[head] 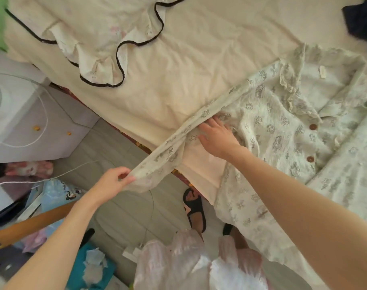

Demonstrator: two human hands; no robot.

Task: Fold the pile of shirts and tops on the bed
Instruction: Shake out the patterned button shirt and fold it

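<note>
While the printed shirt [283, 126] lies spread near the edge of the bed [178, 59], the left hand [115, 178] pinches the cuff end of its sleeve [178, 139] between thumb and curled fingers and holds it out past the mattress edge, over the floor. This draws the sleeve into a taut, narrow band, presumably so it can be laid flat across the body. The right hand [217, 137] rests flat, fingers extended, on the shirt where the sleeve joins the body; it appears to anchor the fabric against the pull. The shirt is pale cream with small grey cartoon motifs, a frilled collar and two visible brown buttons, front side up, lightly creased. Its lower hem hangs over the bed edge
</note>
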